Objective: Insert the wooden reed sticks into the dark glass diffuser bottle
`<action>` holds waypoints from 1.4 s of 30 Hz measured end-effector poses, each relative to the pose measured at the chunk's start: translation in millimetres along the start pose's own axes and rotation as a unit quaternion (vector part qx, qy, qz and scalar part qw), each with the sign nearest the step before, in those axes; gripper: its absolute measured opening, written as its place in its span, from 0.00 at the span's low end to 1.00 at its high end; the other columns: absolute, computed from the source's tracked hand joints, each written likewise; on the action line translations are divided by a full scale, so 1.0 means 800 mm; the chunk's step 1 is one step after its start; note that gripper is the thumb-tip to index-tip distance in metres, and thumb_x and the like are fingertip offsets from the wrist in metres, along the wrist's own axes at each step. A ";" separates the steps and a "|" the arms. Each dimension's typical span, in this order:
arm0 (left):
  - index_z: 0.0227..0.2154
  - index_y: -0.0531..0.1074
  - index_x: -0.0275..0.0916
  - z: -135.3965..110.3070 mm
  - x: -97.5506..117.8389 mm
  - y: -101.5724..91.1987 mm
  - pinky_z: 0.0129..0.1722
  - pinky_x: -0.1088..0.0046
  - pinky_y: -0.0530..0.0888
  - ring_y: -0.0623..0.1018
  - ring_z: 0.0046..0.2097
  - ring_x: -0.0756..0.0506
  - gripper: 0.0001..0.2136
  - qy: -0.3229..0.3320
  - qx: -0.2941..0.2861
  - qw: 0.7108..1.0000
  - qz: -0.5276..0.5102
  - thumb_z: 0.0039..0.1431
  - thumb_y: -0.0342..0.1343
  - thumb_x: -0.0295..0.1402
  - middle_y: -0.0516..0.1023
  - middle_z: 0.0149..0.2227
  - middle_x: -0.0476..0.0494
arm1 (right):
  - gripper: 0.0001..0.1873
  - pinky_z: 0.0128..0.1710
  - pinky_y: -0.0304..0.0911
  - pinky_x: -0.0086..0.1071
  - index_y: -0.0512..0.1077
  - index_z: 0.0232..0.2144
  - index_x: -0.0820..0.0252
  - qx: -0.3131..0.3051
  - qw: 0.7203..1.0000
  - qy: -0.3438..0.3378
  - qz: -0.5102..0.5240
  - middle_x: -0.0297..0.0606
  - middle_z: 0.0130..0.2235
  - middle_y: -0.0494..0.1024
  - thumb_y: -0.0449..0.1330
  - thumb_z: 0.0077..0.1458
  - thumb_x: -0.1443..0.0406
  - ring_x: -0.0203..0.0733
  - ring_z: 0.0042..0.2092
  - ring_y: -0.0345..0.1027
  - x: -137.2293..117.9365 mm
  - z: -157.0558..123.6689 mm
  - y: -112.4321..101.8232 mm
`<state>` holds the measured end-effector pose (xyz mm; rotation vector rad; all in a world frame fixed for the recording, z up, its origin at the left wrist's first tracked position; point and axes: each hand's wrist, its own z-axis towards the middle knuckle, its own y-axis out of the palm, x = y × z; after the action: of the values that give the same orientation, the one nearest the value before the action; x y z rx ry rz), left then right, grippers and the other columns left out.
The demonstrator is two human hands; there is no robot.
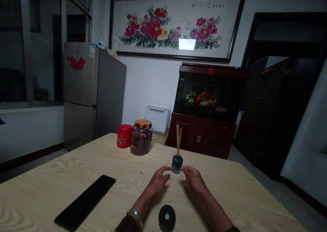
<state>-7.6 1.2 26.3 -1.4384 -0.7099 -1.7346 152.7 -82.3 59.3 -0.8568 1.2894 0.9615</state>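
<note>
A reed diffuser [176, 164], a small dark glass bottle with several thin sticks [178, 140] standing in it, is upright on the wooden table. My left hand [158, 181] touches its left side with the fingertips. From the right, the fingers of my right hand [194, 179] press against the bottle, so it is gripped between both hands. Close to me, between my forearms, lies a dark rounded object [167, 221] with a pale spot on top; its kind is unclear. A silvery bracelet [135, 215] circles my left wrist.
On the table [122, 198] lie a long flat black object [85, 203] and a tiny brown bit [141, 172]. A red canister [124, 136] and a clear jar [141, 142] with a copper-coloured lid stand at the far edge. Behind are a fridge [109, 89] and an aquarium cabinet [201, 133].
</note>
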 end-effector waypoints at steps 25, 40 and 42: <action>0.56 0.64 0.43 -0.024 0.122 0.026 0.13 0.88 0.39 0.34 0.17 0.57 0.23 0.138 -0.163 0.768 -0.603 0.57 0.55 0.24 0.36 0.18 0.62 | 0.37 0.12 0.22 0.19 0.51 0.66 0.48 -0.189 0.860 -0.226 0.417 0.15 0.18 0.35 0.57 0.57 0.68 0.26 0.16 0.18 -0.135 -0.066 0.004; 0.53 0.66 0.39 0.010 0.052 -0.002 0.16 0.84 0.47 0.47 0.17 0.57 0.22 0.020 -0.023 0.933 -0.360 0.55 0.60 0.35 0.49 0.18 0.63 | 0.31 0.23 0.56 0.24 0.67 0.56 0.55 -0.014 0.992 -0.117 0.050 0.29 0.28 0.69 0.62 0.51 0.53 0.32 0.26 0.61 -0.070 0.009 -0.011; 0.44 0.70 0.35 0.019 0.016 -0.006 0.17 0.82 0.48 0.51 0.17 0.57 0.18 -0.013 0.068 0.976 -0.205 0.52 0.61 0.39 0.52 0.17 0.62 | 0.35 0.33 0.64 0.32 0.68 0.52 0.61 0.059 0.987 -0.089 -0.124 0.40 0.37 0.74 0.64 0.44 0.51 0.42 0.37 0.70 -0.034 0.046 -0.009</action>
<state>-3.7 13.7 42.0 -1.2854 -1.1828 -1.9292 172.5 -53.3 90.1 -0.7985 1.0477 0.7404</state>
